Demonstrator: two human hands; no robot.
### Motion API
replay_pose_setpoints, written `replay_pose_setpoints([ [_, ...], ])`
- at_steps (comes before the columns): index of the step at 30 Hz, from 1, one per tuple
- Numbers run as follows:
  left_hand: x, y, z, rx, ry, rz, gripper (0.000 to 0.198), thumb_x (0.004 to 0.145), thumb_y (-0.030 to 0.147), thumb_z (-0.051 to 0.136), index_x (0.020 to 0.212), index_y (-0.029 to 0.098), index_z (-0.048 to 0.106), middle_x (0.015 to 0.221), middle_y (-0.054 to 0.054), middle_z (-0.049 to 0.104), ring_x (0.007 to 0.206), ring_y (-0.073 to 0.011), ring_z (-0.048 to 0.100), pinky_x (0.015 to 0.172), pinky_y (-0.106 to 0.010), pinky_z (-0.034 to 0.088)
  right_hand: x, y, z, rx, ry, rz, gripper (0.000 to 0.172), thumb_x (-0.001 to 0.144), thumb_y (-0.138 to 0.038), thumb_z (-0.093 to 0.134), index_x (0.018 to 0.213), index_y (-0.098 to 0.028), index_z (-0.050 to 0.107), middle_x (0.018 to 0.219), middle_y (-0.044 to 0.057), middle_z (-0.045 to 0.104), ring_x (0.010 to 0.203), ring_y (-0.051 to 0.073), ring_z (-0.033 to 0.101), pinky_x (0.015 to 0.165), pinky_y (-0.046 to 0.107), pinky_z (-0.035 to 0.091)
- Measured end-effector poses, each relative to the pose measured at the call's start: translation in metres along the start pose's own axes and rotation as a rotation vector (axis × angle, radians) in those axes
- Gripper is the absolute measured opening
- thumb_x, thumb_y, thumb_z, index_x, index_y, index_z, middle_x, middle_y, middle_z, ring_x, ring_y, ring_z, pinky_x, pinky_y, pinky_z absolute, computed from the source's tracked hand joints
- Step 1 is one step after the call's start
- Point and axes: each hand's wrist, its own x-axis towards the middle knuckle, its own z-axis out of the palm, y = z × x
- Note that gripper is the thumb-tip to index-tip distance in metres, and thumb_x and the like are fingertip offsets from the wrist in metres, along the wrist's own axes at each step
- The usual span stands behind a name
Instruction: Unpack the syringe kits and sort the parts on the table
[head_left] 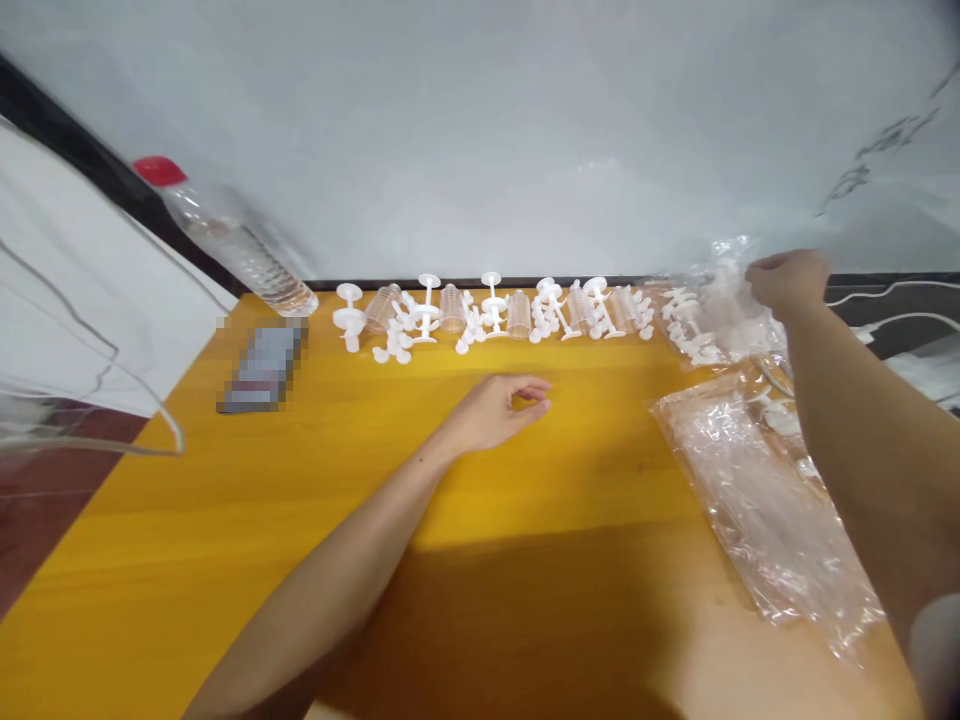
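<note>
View from above and behind the hands, across a yellow table (300, 500) toward a pale wall (525, 130).

Right hand (787, 280), upper right of the frame: the fingers are curled tight into a fist, knuckles toward the camera, gripping the gathered top of a crumpled clear bag (724, 310). The bag sits at the far right corner of the table and holds a cluster of small white parts (686, 325).

Left hand (499, 408), centre of the frame: it rests on the bare tabletop with the fingers loosely curled and the thumb tip meeting the forefinger tip in a ring. Whether anything small is pinched between them cannot be told.

Row of white spool-shaped pieces (487, 310), along the far edge of the table just above the left hand: some stand upright, some lie on their sides, and small clear cups (519, 312) are mixed in among them. The row runs up to the gripped bag.

Flat plastic sleeve (765, 500), lower right: it lies on the table beneath the right forearm.

Water bottle (240, 245), upper left: it shows tilted, with a red cap (159, 170) on top. A dark flat object (262, 368), pixelated, lies just below the bottle's base. White cables (892, 290) run off the right edge behind the right hand.
</note>
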Motion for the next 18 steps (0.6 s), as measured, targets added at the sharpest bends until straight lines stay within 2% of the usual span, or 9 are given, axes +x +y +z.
replay_pose_setpoints([
  [3, -0.003, 0.004, -0.006, -0.033, 0.001, 0.007, 0.035, 0.093, 0.042, 0.067, 0.117, 0.018, 0.075, 0.115, -0.010, 0.079, 0.107, -0.0251, 0.074, 0.094, -0.039, 0.057, -0.004, -0.007, -0.023, 0.141, 0.039, 0.023, 0.036, 0.091, -0.025, 0.070, 0.114, 0.002, 0.077, 0.092, 0.023, 0.075, 0.062, 0.009, 0.058, 0.060, 0.032, 0.044],
  [6, -0.007, 0.014, -0.014, -0.135, 0.015, 0.030, 0.039, 0.091, 0.046, 0.070, 0.118, 0.018, 0.074, 0.114, -0.010, 0.079, 0.110, -0.0245, 0.073, 0.101, -0.040, 0.055, -0.014, -0.027, -0.055, 0.636, 0.061, -0.125, 0.021, 0.089, -0.015, 0.074, 0.107, -0.005, 0.078, 0.089, 0.014, 0.074, 0.066, 0.009, 0.062, 0.066, 0.029, 0.051],
  [8, -0.010, 0.022, -0.021, -0.277, 0.034, 0.035, 0.047, 0.089, 0.049, 0.073, 0.124, 0.018, 0.071, 0.117, -0.011, 0.078, 0.111, -0.0244, 0.073, 0.103, -0.041, 0.055, -0.034, -0.046, -0.075, 0.945, 0.026, -0.264, 0.013, 0.084, -0.009, 0.078, 0.097, -0.007, 0.077, 0.080, 0.007, 0.071, 0.067, 0.009, 0.064, 0.066, 0.029, 0.052],
  [10, -0.017, 0.027, -0.028, -0.477, 0.039, 0.005, 0.058, 0.089, 0.055, 0.073, 0.135, 0.020, 0.065, 0.125, -0.014, 0.075, 0.109, -0.0250, 0.074, 0.099, -0.041, 0.058, -0.071, -0.066, -0.085, 1.022, -0.074, -0.365, 0.014, 0.088, -0.017, 0.073, 0.094, -0.005, 0.076, 0.073, 0.004, 0.069, 0.066, 0.007, 0.063, 0.062, 0.028, 0.045],
  [12, -0.028, 0.027, -0.034, -0.678, 0.020, -0.060, 0.071, 0.089, 0.065, 0.069, 0.145, 0.023, 0.055, 0.135, -0.017, 0.070, 0.105, -0.0271, 0.076, 0.091, -0.041, 0.062, -0.124, -0.083, -0.082, 0.972, -0.277, -0.432, 0.038, 0.095, -0.031, 0.053, 0.094, 0.001, 0.074, 0.078, 0.006, 0.071, 0.071, 0.007, 0.065, 0.063, 0.034, 0.039],
  [14, -0.043, 0.021, -0.038, -0.830, -0.015, -0.135, 0.084, 0.087, 0.077, 0.061, 0.152, 0.026, 0.047, 0.143, -0.021, 0.065, 0.103, -0.0309, 0.077, 0.083, -0.042, 0.065, -0.183, -0.094, -0.066, 0.949, -0.505, -0.545, 0.022, 0.087, -0.029, 0.076, 0.097, -0.010, 0.077, 0.088, 0.006, 0.075, 0.075, 0.011, 0.067, 0.072, 0.030, 0.054],
  [16, -0.060, 0.011, -0.040, -0.923, -0.064, -0.199, 0.096, 0.081, 0.087, 0.056, 0.154, 0.026, 0.044, 0.143, -0.022, 0.064, 0.103, -0.0349, 0.078, 0.077, -0.043, 0.066, -0.238, -0.099, -0.044, 0.940, -0.675, -0.684, 0.016, 0.092, -0.033, 0.073, 0.093, -0.018, 0.076, 0.092, 0.004, 0.075, 0.081, 0.015, 0.069, 0.077, 0.032, 0.059],
  [18, -0.075, 0.000, -0.039, -0.960, -0.104, -0.255, 0.100, 0.075, 0.089, 0.062, 0.151, 0.026, 0.047, 0.137, -0.020, 0.068, 0.101, -0.0355, 0.078, 0.074, -0.043, 0.067, -0.280, -0.100, -0.026, 0.873, -0.730, -0.771, 0.020, 0.100, -0.036, 0.063, 0.096, -0.020, 0.074, 0.093, 0.005, 0.073, 0.083, 0.017, 0.069, 0.077, 0.034, 0.060],
])
